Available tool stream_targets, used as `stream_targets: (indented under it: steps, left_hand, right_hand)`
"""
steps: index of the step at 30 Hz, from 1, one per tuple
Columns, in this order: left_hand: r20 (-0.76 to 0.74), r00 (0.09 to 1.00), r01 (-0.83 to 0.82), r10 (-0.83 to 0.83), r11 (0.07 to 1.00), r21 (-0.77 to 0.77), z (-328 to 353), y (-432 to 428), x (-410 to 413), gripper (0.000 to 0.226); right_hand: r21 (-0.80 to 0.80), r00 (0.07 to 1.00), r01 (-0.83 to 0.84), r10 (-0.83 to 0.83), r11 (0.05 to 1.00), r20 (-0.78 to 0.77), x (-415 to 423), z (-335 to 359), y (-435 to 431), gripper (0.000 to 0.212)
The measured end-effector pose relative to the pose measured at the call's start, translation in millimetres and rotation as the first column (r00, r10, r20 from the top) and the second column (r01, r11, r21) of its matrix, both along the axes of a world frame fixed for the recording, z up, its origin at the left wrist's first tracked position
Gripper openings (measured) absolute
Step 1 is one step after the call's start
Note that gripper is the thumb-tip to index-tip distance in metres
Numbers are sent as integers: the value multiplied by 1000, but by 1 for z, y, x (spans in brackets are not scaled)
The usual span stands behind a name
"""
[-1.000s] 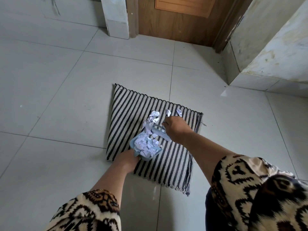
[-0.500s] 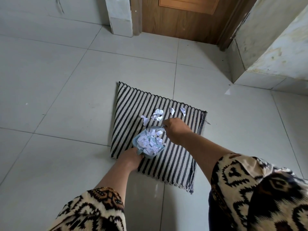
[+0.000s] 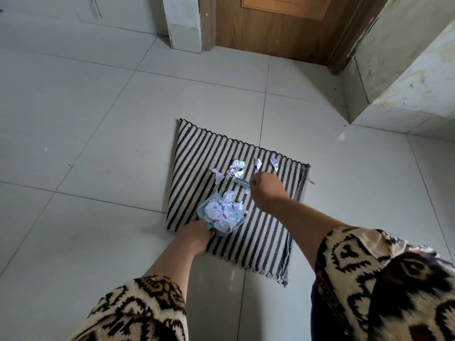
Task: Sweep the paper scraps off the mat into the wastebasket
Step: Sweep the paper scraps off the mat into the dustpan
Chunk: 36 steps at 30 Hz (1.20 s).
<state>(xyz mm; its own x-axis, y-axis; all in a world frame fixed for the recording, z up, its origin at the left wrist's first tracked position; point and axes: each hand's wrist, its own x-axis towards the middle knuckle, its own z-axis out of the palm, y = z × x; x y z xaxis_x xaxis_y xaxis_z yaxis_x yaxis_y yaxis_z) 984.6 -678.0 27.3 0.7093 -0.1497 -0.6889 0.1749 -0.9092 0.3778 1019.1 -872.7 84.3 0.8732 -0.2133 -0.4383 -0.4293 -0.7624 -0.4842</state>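
Head camera view, looking down at a pale tiled floor (image 3: 98, 119). A black-and-cream striped mat (image 3: 204, 163) lies on the tiles near the centre, turned a little so that its far edge slopes down toward 3 o'clock.

The left hand (image 3: 194, 236) comes in from 6 o'clock and is closed around the near end of a small light-blue dustpan (image 3: 222, 231), which rests on the mat's near left part. The pan is heaped with white paper scraps (image 3: 222, 212).

The right hand (image 3: 267, 190) reaches in from 4 o'clock and is curled shut around the handle of a small blue-grey brush (image 3: 242, 182). The brush head points toward 9 o'clock, just beyond the dustpan's open mouth.

A few loose paper scraps (image 3: 236, 168) lie on the mat just past the brush, at 12 o'clock from the dustpan: a crumpled cluster, one piece at 9 o'clock from it, and two smaller pieces at 12 o'clock from the right hand, near the mat's far edge. One tiny scrap lies touching the pan's right rim.

Both forearms are bare, with patterned brown-and-cream sleeves (image 3: 138, 311) at the bottom of the view. A wooden door (image 3: 275, 25) stands at 12 o'clock.
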Motion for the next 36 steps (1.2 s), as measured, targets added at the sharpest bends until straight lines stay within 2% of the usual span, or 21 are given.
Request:
stream_targets:
  steps: [4,12,19,24,29,36]
  left_hand:
    - [16,1000,20,-20,1000,20,0,-1,-1,30]
    - [11,1000,4,-4,1000,4,1,-6,-7,33]
    - [38,996,-76,83,983,-166,5,-3,-11,25]
    - [123,978,-125,171,941,-314,10,-9,-6,32]
    - [171,959,-147,224,916,-373,8,-7,-2,22]
    - [180,917,-266,356,882,-389,6,3,-1,19]
  right_hand:
    - [86,998,-9,14,996,-67,-5,0,14,30]
    - [104,990,-96,106,990,-93,-13,10,29,34]
    - [129,991,-75,88,989,-97,-12,19,22,29]
    - [140,997,-82,79,987,23,-16,35,16,33]
    - [105,983,-112,95,988,156,-20,53,16,33]
    - [196,956,66,-118,978,267,-2,75,-6,29]
